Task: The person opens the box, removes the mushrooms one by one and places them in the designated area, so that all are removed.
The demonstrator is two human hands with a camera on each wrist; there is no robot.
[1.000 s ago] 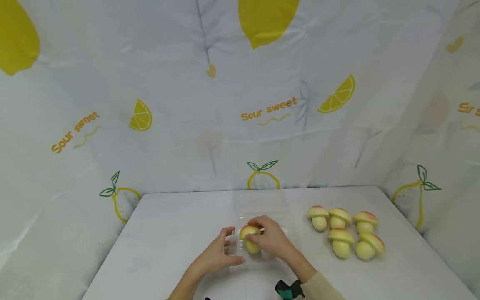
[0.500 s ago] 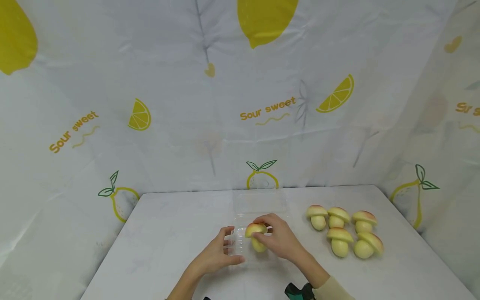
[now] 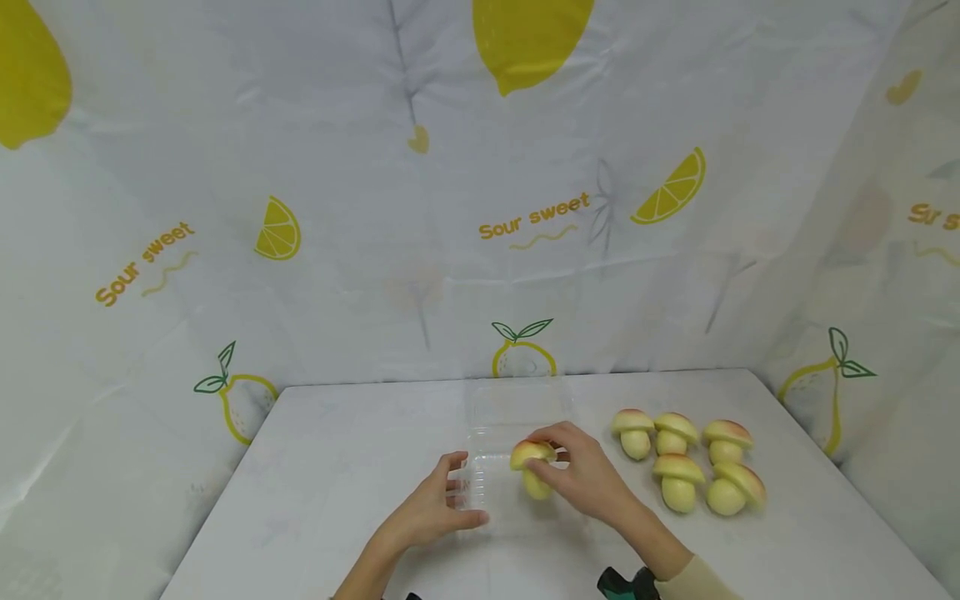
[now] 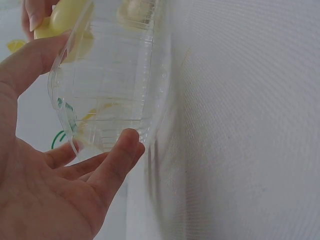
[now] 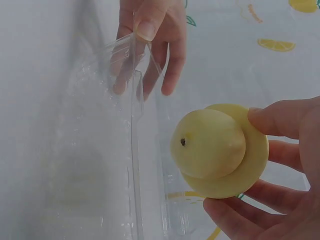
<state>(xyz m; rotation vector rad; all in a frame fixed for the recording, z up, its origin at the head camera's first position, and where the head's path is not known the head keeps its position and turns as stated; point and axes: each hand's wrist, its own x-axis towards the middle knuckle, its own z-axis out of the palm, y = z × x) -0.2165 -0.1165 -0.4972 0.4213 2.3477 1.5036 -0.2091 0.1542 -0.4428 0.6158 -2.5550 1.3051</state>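
My right hand (image 3: 588,475) holds a pale yellow mushroom-shaped piece (image 3: 534,454) by its red-tinged cap, over the right part of a clear plastic clamshell box (image 3: 491,521). In the right wrist view, the piece's rounded stem (image 5: 207,145) faces the camera, with a small dark spot on its end. Thumb and fingers pinch the cap's edge. At the box's left side, my left hand (image 3: 431,508) grips the wall; in the left wrist view, the thumb touches the rim and the fingers lie around the box (image 4: 110,85). The lid (image 3: 517,404) lies folded back, away from me.
Several more mushroom-shaped pieces (image 3: 678,483) lie grouped on the white table (image 3: 337,450), right of the box. A white lemon-print cloth (image 3: 360,275) hangs behind the table. Dark straps (image 3: 628,583) show near the right wrist.
My right hand has carried the mushroom-shaped piece rightward across the box, from near its left wall. My left hand stays at the box's left side. The other pieces have not moved.
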